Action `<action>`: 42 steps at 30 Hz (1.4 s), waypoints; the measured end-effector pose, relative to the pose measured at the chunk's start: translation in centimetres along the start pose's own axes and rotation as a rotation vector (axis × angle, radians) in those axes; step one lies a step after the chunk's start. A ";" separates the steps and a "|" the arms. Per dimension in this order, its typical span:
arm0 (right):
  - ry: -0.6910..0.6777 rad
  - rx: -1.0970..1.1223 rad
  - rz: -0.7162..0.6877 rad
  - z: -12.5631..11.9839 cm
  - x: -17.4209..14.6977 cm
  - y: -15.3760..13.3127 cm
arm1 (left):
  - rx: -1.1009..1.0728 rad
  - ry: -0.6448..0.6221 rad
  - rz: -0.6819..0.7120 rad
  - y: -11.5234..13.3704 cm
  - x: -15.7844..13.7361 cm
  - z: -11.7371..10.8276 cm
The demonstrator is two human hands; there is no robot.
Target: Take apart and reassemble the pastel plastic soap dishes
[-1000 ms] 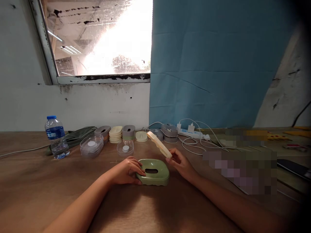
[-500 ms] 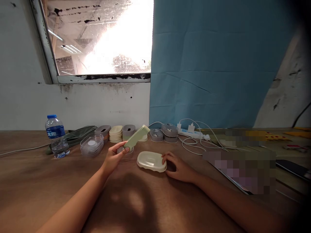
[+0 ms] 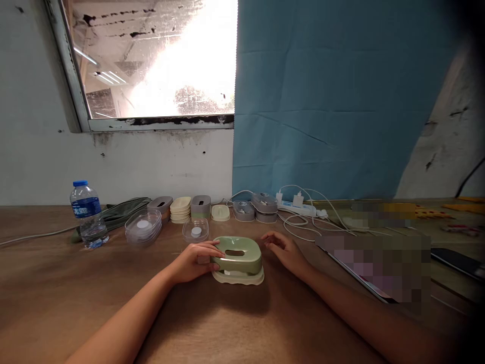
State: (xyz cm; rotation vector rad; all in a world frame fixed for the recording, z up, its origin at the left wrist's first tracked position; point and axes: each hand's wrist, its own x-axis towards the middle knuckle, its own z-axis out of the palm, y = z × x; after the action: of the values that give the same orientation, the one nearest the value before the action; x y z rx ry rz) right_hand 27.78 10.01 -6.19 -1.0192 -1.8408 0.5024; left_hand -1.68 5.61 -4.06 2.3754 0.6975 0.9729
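In front of me a rounded green plastic cover (image 3: 248, 260) with a slot in its top sits over a cream plastic base (image 3: 238, 278). The base's wavy rim shows below the cover, and whether the two are pressed together I cannot tell. My left hand (image 3: 195, 260) grips the cover's left side, thumb at the front and fingers on top. Just right of the cover, my right hand (image 3: 286, 253) hovers with fingers apart and a small gap between. Behind them lies a single clear plastic tray (image 3: 196, 231) with a white disc in it.
Along the wall stand a water bottle (image 3: 88, 215), stacked clear trays (image 3: 143, 227), grey slotted covers (image 3: 200, 206), stacked cream bases (image 3: 181, 208) and grey cases (image 3: 265, 205). White cables run from a power strip (image 3: 299, 208). A blurred-out flat device (image 3: 375, 273) lies right.
My left hand has brought the green cover down and right onto the cream base. My right hand has let go of the base and moved slightly right. The base sits a little nearer me.
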 end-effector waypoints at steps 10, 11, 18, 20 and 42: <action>-0.655 -0.208 -0.297 -0.1 -1.9 -3.9 | 0.031 -0.158 0.027 0.3 0.3 0.4; -0.693 -0.245 -0.290 0.0 -1.9 -3.9 | 0.047 -0.179 0.033 0.5 0.3 0.3; -0.744 -0.269 -0.276 -0.4 -1.7 -4.4 | 0.293 0.163 -0.086 -1.0 -0.2 -1.2; -0.748 -0.276 -0.272 -0.5 -1.7 -4.6 | 0.392 0.272 -0.172 -2.6 -0.6 -2.0; -0.714 -0.248 -0.244 -0.7 -2.0 -4.9 | -0.002 0.790 -0.402 -1.8 -0.1 -3.0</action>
State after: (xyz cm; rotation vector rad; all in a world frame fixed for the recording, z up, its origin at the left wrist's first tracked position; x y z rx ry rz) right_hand 26.71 5.49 -3.47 -0.8048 -2.6784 0.5389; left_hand -4.41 7.61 -3.25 1.6828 1.3768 1.7055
